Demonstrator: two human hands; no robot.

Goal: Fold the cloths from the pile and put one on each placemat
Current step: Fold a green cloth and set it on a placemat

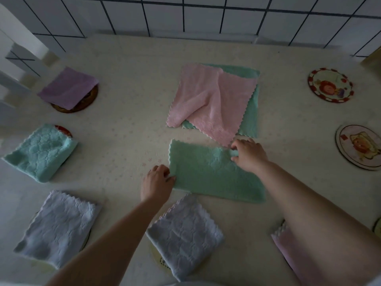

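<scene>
From the head view, the green cloth point(214, 172) lay in front of me on the surface point(127, 112), already doubled into a long rectangle, just this side of the pile point(214, 100), where a pink cloth was draped over another green one. My left hand point(157, 181) pinched the cloth's near left corner, and my right hand point(248, 156) had its fingers curled onto the top edge near the pile. To do the next fold well, I judged I should bring one short end squarely over the other, match the scalloped edges, then smooth it flat before lifting it.

Two bare placemats point(329, 85) waited at the right, well apart from the cloth; the mats on the left and near side already carried folded cloths. The surface was pale and faintly patterned, set against a white tiled wall point(185, 15) with dark grout, in dim light.
</scene>
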